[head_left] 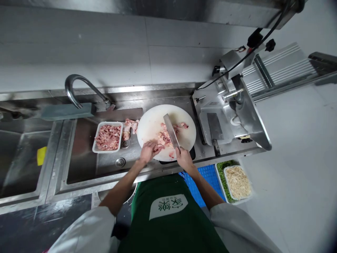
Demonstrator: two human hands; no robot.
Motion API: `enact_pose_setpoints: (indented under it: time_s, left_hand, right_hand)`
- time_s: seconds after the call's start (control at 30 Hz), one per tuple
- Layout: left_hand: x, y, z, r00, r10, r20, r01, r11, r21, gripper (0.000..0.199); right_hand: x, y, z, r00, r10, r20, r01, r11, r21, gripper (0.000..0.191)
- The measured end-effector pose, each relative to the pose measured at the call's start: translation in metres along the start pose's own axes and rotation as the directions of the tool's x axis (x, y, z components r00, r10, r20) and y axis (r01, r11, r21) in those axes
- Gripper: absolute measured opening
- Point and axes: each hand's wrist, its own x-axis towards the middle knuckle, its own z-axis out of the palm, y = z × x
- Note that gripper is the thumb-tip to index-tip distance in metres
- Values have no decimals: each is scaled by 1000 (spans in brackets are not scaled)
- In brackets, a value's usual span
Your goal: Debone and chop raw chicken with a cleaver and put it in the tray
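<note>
A cleaver (171,131) is held by its handle in my right hand (184,159), its blade pointing away from me over a round white cutting board (150,121). Chopped raw meat (163,136) lies on the board to the left of the blade, with a few bits to its right. My left hand (149,151) is closed on a piece of raw meat (158,149) at the board's near left edge. Larger raw meat pieces (126,133) rest in the sink just left of the board, beside a white basket (93,147) filled with small chopped meat.
A curved faucet (72,89) rises behind the steel sink (84,151). To the right stands a meat slicer (244,116), with a second cleaver (215,126) lying by it in a clear tray. Below right, a white container (238,202) holds green vegetables and pale shreds.
</note>
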Motion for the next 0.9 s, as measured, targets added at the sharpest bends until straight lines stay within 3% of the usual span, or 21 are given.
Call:
enact_pose_setpoints:
  time_s: [0.07,0.17,0.27,0.3,0.33,0.4,0.47,0.53,0.67,0.8,0.83,0.9]
  left_hand:
    - [-20,14,18,972,-149,-180,155,988,19,29]
    - [-45,30,32,886,-237,-399,236,970,-53,28]
    - [-60,32,30,780,-266,-567,236,963,-127,17]
    - [-63,31,29,766,-259,-588,224,965,-133,14]
    - [-64,29,28,775,-241,-585,204,970,-130,13]
    - [-64,25,29,840,-180,-512,138,983,-119,12]
    - [-61,21,35,911,-106,-399,63,991,-118,12]
    - [-57,19,42,940,-58,-336,13,991,-133,12]
    - [-61,19,45,910,-51,-412,-17,987,-159,8]
    - [-77,24,36,827,-104,-553,28,989,-144,8]
    - [-80,25,35,825,-109,-555,40,990,-136,10]
    - [-81,25,37,859,-102,-501,42,991,-129,15]
  right_hand:
    - [-12,-7,8,998,-8,62,12,998,-59,38]
    - [-21,-18,13,988,-26,152,43,993,-110,33]
    - [-19,-33,8,992,-88,91,100,986,-131,33]
    - [-17,-38,6,992,-118,36,121,984,-127,35]
    - [-13,-43,6,989,-144,-14,141,983,-120,37]
    - [-3,-48,11,982,-186,-35,181,978,-107,38]
    - [9,-47,22,975,-207,80,215,971,-109,35]
    - [20,-43,31,960,-197,199,225,966,-129,32]
    - [26,-40,21,962,-144,232,187,966,-177,30]
    - [12,-51,4,974,-220,59,226,963,-148,40]
    - [9,-54,6,971,-235,38,238,962,-131,41]
    - [7,-56,18,969,-211,126,226,968,-113,39]
